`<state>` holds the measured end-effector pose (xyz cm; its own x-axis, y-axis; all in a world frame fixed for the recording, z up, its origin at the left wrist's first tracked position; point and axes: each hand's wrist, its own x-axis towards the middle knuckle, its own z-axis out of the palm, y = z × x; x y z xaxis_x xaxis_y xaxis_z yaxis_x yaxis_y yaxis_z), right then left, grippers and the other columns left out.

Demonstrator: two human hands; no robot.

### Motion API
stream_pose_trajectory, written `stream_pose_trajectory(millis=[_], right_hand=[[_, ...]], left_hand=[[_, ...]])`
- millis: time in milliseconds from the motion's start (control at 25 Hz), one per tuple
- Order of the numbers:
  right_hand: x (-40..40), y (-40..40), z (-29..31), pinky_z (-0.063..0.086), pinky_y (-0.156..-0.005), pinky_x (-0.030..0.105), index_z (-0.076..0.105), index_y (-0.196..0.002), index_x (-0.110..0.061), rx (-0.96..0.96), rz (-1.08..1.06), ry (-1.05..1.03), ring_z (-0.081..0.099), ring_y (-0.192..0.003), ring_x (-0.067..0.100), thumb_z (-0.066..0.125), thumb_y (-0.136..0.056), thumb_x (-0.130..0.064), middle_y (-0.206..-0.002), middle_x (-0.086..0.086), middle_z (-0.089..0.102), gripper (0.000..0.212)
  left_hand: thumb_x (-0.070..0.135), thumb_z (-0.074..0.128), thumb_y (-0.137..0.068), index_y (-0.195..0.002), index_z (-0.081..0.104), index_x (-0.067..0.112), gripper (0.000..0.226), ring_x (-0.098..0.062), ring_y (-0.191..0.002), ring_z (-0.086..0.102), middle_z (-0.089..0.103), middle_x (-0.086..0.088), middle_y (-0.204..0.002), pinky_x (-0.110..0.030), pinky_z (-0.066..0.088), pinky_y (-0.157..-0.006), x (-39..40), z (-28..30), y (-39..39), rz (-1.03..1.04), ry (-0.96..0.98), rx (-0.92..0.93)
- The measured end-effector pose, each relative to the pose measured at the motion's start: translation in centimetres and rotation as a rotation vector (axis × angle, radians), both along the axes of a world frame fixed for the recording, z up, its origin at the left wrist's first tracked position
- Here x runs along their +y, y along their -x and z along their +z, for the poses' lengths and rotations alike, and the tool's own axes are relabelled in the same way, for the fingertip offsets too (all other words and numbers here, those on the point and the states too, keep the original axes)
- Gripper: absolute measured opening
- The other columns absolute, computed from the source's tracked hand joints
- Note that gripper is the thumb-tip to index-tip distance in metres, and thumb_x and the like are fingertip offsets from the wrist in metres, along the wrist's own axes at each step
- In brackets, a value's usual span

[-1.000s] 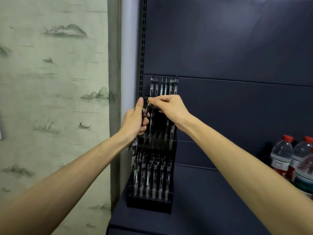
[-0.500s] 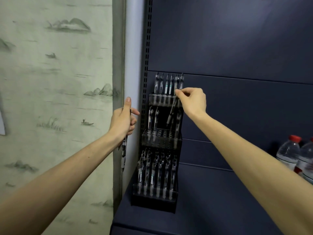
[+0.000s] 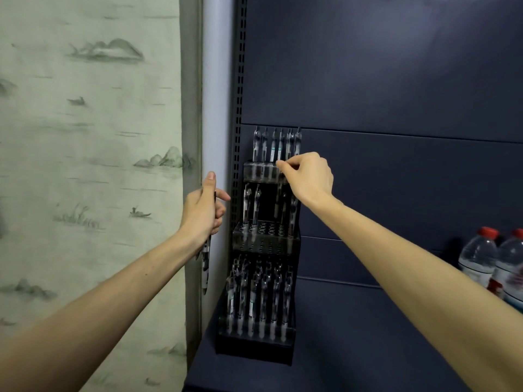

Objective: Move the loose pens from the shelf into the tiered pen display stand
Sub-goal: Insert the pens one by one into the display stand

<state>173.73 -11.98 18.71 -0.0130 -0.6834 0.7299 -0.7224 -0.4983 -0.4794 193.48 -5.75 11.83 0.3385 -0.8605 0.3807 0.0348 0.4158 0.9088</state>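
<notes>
Pen [image 3: 278,205]: light, stiff, slick; best pinched near its top.
Right hand [image 3: 308,176]: pinched that pen over the stand [image 3: 266,244].
Left hand [image 3: 202,213]: gripped spare pens [image 3: 205,267].

One stand [image 3: 256,345], two bottles [image 3: 478,257], perhaps twenty pens [image 3: 256,206].

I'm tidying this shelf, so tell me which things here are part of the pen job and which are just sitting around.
Part of the job:
- tiered pen stand
- pen pinched in the right hand, over the middle tier
- spare pens gripped in the left hand

Just there:
- water bottles
- painted wall panel
</notes>
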Motion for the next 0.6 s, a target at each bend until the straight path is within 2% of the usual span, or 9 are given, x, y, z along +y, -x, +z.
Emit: stream_pose_trajectory(millis=[80, 160, 240, 400, 600], right_hand=[[-0.1, -0.1, -0.6, 0.046, -0.062, 0.027, 0.074, -0.071, -0.020, 0.025, -0.005, -0.020, 0.061, -0.054, 0.012, 0.062, -0.100, -0.042, -0.054, -0.003, 0.063, 0.038], [-0.2, -0.2, -0.9, 0.043, -0.059, 0.026, 0.062, -0.061, -0.028, 0.036, -0.032, -0.038, 0.054, -0.049, 0.007, 0.062, -0.100, -0.042, -0.046, -0.010, 0.052, 0.041], [-0.4, -0.1, -1.2, 0.040, -0.057, 0.026, 0.063, -0.063, -0.028, 0.050, -0.038, -0.069, 0.052, -0.048, 0.005, 0.062, -0.100, -0.042, -0.045, -0.012, 0.048, 0.039], [-0.4, -0.5, -1.1, 0.046, -0.058, 0.027, 0.077, -0.077, -0.019, 0.212, -0.061, -0.129, 0.059, -0.056, 0.013, 0.065, -0.098, -0.043, -0.055, -0.007, 0.059, 0.034], [0.2, -0.9, -0.4, 0.041, -0.054, 0.028, 0.076, -0.082, -0.012, 0.393, -0.140, -0.138, 0.066, -0.066, 0.021, 0.070, -0.093, -0.042, -0.070, 0.002, 0.070, 0.033]], left_hand=[[0.056, 0.038, -0.106, -0.086, 0.061, 0.006, 0.059, -0.012, -0.036, 0.028, 0.037, -0.001, -0.049, -0.017, 0.019, -0.042, 0.0, 0.0, 0.3, 0.001, -0.006, -0.001], [0.057, 0.039, -0.106, -0.084, 0.061, 0.007, 0.059, -0.012, -0.036, 0.029, 0.038, -0.001, -0.049, -0.017, 0.019, -0.042, -0.1, 0.0, 0.5, 0.007, -0.012, 0.002], [0.059, 0.040, -0.105, -0.083, 0.061, 0.007, 0.060, -0.012, -0.037, 0.029, 0.039, 0.000, -0.049, -0.017, 0.020, -0.042, -0.1, -0.1, 0.6, 0.013, -0.007, -0.003], [0.058, 0.040, -0.105, -0.081, 0.059, 0.009, 0.058, -0.012, -0.036, 0.030, 0.040, 0.001, -0.048, -0.018, 0.021, -0.040, 0.0, 0.1, 1.3, 0.014, 0.010, -0.005], [0.059, 0.039, -0.105, -0.078, 0.054, 0.012, 0.057, -0.012, -0.037, 0.029, 0.038, 0.001, -0.050, -0.018, 0.021, -0.039, 0.4, 0.5, 2.1, -0.011, -0.005, 0.000]])
